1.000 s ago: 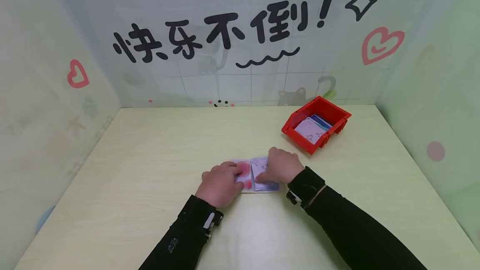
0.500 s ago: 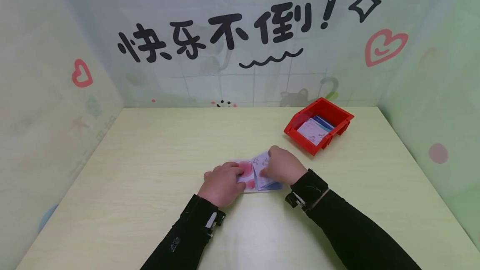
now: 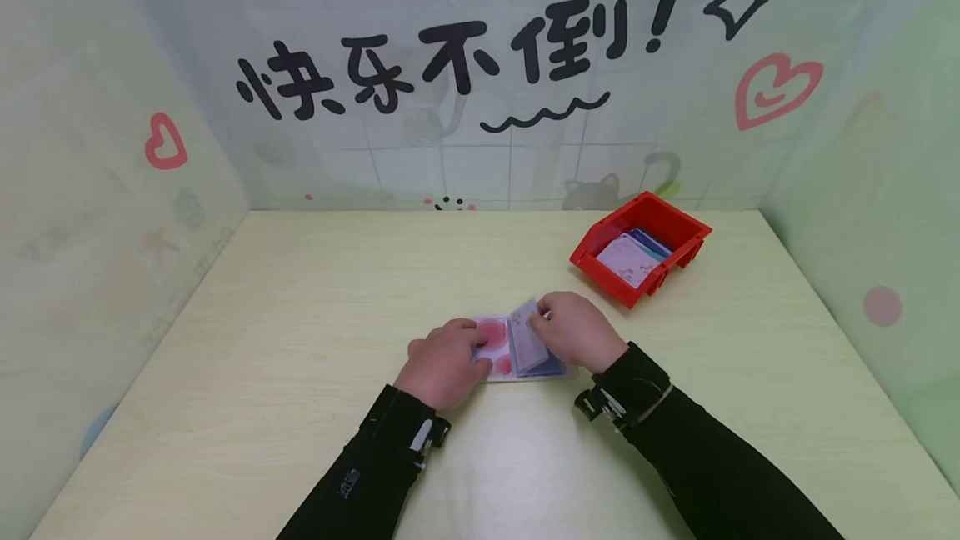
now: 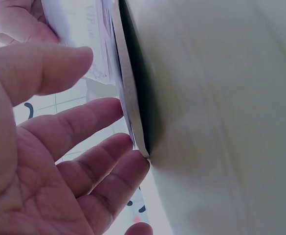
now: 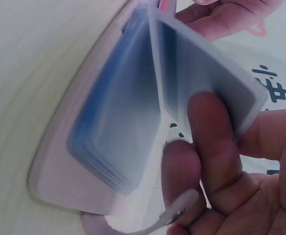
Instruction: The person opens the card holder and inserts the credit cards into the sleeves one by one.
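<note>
A card holder lies open on the table, pink circles on its left side. My left hand rests at that side; in the left wrist view its fingertips touch the holder's edge, fingers fairly straight and thumb apart. My right hand pinches a raised leaf of clear sleeves between thumb and fingers. Under the leaf, a stack of blue-edged sleeves sits on the pale pink cover. A short strap with a snap sticks out from the cover.
A red bin holding several cards stands at the back right of the wooden table. A printed backdrop rises behind the table, with light panels on both sides.
The right hand has lifted the leaf of sleeves off the stack and tilted it up, baring the blue-edged sleeves beneath. The left hand has stayed on the holder's left side.
</note>
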{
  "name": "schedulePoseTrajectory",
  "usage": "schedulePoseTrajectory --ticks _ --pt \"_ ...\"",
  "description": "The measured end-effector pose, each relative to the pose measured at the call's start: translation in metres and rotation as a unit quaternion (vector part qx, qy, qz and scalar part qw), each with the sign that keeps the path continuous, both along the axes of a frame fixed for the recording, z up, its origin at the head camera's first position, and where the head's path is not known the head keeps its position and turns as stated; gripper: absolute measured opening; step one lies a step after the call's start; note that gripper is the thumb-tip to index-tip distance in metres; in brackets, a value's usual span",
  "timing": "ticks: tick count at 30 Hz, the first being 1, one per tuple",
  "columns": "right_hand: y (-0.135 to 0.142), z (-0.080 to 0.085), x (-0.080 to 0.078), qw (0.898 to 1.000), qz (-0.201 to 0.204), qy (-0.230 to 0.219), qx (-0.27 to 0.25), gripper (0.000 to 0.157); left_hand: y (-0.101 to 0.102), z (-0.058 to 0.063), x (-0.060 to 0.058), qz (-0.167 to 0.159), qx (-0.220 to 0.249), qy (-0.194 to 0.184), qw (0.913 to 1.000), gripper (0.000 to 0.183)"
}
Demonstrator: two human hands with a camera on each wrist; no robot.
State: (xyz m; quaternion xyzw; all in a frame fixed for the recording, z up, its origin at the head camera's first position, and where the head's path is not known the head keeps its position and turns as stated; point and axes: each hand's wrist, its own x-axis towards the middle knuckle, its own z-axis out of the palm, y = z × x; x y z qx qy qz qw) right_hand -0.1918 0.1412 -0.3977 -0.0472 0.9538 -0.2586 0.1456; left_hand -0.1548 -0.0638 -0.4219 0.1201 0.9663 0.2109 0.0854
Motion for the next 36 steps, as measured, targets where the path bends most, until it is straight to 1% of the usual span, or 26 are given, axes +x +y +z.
schedulePoseTrajectory --ticks 3,9,12,15,19,23,26,29,36 --pt "0.001 0.002 0.0 1.0 -0.01 -0.003 -0.013 0.034 0.0 0.0 -0.001 -0.001 0.0 0.004 1.0 0.04" --pt "0.001 0.002 0.001 0.997 -0.024 -0.019 -0.067 0.036 -0.001 0.0 -0.001 -0.002 0.003 0.007 1.0 0.038" --pt "-0.001 0.001 0.004 0.996 -0.015 -0.026 -0.088 0.036 -0.001 0.001 -0.001 0.002 0.007 0.003 1.0 0.038" --pt "-0.003 -0.001 0.006 0.995 -0.001 -0.024 -0.096 0.036 0.0 0.001 -0.001 0.005 0.013 0.001 0.9999 0.037" --pt "-0.005 -0.007 0.01 0.996 0.032 -0.015 -0.087 0.035 -0.001 0.0 -0.002 0.005 0.017 0.002 0.9998 0.036" --pt "-0.008 -0.015 0.012 0.994 0.069 -0.02 -0.077 0.034 -0.002 0.0 -0.003 0.003 0.018 0.0 0.9998 0.036" --pt "-0.01 -0.018 0.014 0.993 0.087 -0.024 -0.079 0.033 -0.003 0.0 -0.004 0.001 0.014 0.002 0.9999 0.036" --pt "-0.013 -0.019 0.016 0.992 0.094 -0.026 -0.078 0.032 -0.005 -0.001 -0.005 0.003 0.016 0.005 0.9999 0.034" --pt "-0.017 -0.017 0.02 0.993 0.099 -0.027 -0.052 0.033 -0.007 -0.004 -0.009 0.025 0.051 -0.005 0.9984 0.029"
